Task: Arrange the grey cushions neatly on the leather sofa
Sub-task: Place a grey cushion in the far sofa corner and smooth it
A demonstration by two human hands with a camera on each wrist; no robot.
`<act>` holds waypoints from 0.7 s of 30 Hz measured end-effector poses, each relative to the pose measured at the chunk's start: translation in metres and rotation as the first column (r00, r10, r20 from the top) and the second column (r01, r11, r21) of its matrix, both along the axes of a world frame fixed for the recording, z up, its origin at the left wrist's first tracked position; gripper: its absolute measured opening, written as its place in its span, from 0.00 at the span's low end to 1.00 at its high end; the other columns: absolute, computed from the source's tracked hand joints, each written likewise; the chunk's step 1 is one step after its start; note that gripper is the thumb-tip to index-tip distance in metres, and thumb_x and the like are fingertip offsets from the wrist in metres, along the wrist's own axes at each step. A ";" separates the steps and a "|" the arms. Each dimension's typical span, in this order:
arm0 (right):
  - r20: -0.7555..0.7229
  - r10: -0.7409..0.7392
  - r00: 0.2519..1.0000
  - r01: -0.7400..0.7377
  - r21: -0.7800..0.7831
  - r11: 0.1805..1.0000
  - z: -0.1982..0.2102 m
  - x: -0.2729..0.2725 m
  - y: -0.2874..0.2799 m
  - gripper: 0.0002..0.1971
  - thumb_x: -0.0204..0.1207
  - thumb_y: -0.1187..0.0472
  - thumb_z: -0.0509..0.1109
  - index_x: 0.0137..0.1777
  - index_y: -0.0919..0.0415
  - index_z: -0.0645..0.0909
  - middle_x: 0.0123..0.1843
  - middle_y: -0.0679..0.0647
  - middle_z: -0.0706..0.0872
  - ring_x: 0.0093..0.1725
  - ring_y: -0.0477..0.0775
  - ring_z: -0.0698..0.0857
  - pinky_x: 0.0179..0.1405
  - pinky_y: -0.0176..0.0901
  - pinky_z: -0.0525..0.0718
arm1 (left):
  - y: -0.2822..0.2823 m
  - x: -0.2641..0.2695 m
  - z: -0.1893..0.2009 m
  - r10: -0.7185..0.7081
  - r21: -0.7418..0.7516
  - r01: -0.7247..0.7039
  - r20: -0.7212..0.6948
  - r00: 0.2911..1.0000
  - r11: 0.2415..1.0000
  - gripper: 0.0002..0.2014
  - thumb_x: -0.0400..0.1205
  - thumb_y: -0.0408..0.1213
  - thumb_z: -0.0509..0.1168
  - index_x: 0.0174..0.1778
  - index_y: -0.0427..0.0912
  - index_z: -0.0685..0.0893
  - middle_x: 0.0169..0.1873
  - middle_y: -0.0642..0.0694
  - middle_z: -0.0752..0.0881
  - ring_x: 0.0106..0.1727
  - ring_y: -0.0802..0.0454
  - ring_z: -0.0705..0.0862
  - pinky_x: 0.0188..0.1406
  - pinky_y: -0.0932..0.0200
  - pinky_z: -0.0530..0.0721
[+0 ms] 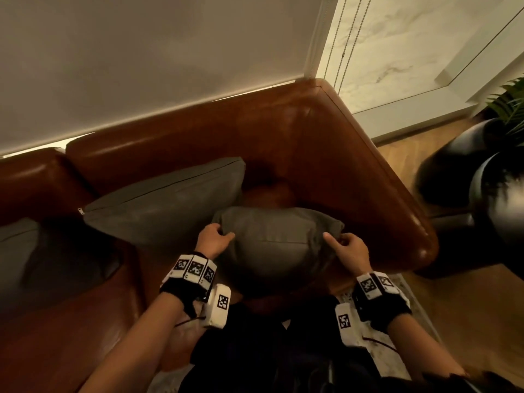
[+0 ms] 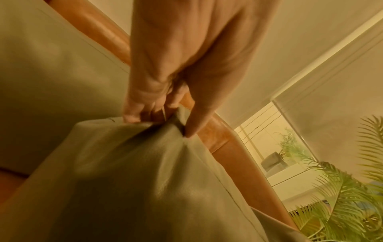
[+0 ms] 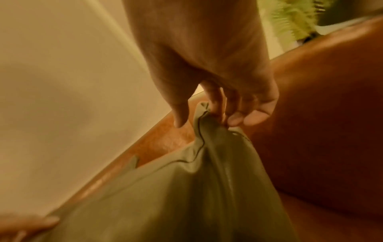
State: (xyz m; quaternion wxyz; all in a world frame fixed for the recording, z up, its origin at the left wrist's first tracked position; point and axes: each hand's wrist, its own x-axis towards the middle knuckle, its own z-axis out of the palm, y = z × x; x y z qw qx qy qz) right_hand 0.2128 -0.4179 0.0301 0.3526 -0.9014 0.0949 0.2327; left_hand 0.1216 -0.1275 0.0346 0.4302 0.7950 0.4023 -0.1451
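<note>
A small grey cushion [image 1: 276, 241] hangs over the right end of the brown leather sofa [image 1: 326, 154], held by its two upper corners. My left hand [image 1: 215, 239] pinches the left corner [image 2: 165, 124] between thumb and curled fingers. My right hand [image 1: 344, 245] grips the right corner [image 3: 209, 121] with curled fingers, the thumb standing a little off the fabric. A larger grey cushion [image 1: 167, 202] leans against the sofa back just to the left. A third grey cushion [image 1: 37, 256] lies at the far left.
The sofa arm [image 1: 397, 199] curves round close on the right. Beyond it stand a black planter [image 1: 467, 177] with a green fern [image 1: 510, 100] on a wooden floor. A pale blind [image 1: 141, 66] hangs behind the sofa back. My dark-clothed legs are below.
</note>
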 end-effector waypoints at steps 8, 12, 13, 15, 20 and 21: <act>0.093 -0.020 0.995 0.023 -0.030 0.999 -0.006 0.007 -0.018 0.16 0.71 0.59 0.75 0.54 0.69 0.84 0.51 0.64 0.88 0.54 0.64 0.85 0.50 0.46 0.77 | 0.002 -0.018 0.003 0.102 0.105 -0.120 0.158 0.982 0.987 0.21 0.67 0.40 0.78 0.49 0.31 0.83 0.49 0.35 0.87 0.53 0.40 0.84 0.53 0.52 0.79; 0.045 -0.100 0.994 0.099 0.015 0.995 -0.005 0.004 -0.034 0.17 0.67 0.54 0.79 0.48 0.68 0.83 0.45 0.63 0.88 0.48 0.63 0.86 0.45 0.52 0.79 | 0.000 -0.028 0.010 0.157 0.069 -0.180 0.257 0.954 0.981 0.19 0.65 0.41 0.80 0.42 0.34 0.80 0.37 0.44 0.83 0.42 0.48 0.80 0.43 0.58 0.74; 0.051 -0.097 0.994 0.097 -0.004 0.995 -0.006 0.002 -0.034 0.17 0.67 0.54 0.79 0.48 0.68 0.83 0.46 0.63 0.88 0.49 0.63 0.85 0.44 0.50 0.77 | -0.004 -0.029 0.009 0.159 0.067 -0.183 0.265 0.951 0.981 0.19 0.66 0.41 0.80 0.40 0.35 0.79 0.36 0.44 0.82 0.41 0.48 0.80 0.42 0.58 0.73; 0.065 -0.094 0.993 0.096 -0.039 0.995 -0.006 -0.003 -0.029 0.18 0.69 0.56 0.77 0.51 0.68 0.81 0.49 0.64 0.86 0.51 0.63 0.84 0.45 0.46 0.74 | -0.010 -0.030 0.004 0.186 0.037 -0.204 0.277 0.943 0.978 0.18 0.69 0.42 0.77 0.42 0.37 0.77 0.39 0.42 0.82 0.43 0.45 0.80 0.44 0.58 0.73; 0.125 -0.100 0.987 0.105 -0.032 0.994 -0.002 -0.006 -0.018 0.17 0.74 0.64 0.72 0.61 0.70 0.80 0.57 0.67 0.86 0.60 0.65 0.83 0.56 0.47 0.77 | 0.009 -0.029 0.003 0.195 -0.099 -0.181 0.156 0.968 0.979 0.19 0.82 0.42 0.63 0.63 0.31 0.79 0.58 0.34 0.85 0.62 0.40 0.82 0.62 0.53 0.77; 0.124 -0.077 0.989 0.082 -0.037 0.996 -0.001 -0.006 -0.017 0.16 0.74 0.63 0.72 0.60 0.69 0.82 0.56 0.67 0.87 0.59 0.65 0.84 0.56 0.48 0.78 | 0.013 -0.029 0.004 0.144 -0.099 -0.132 0.121 0.982 0.986 0.18 0.82 0.39 0.63 0.63 0.29 0.80 0.58 0.34 0.86 0.62 0.41 0.83 0.63 0.52 0.77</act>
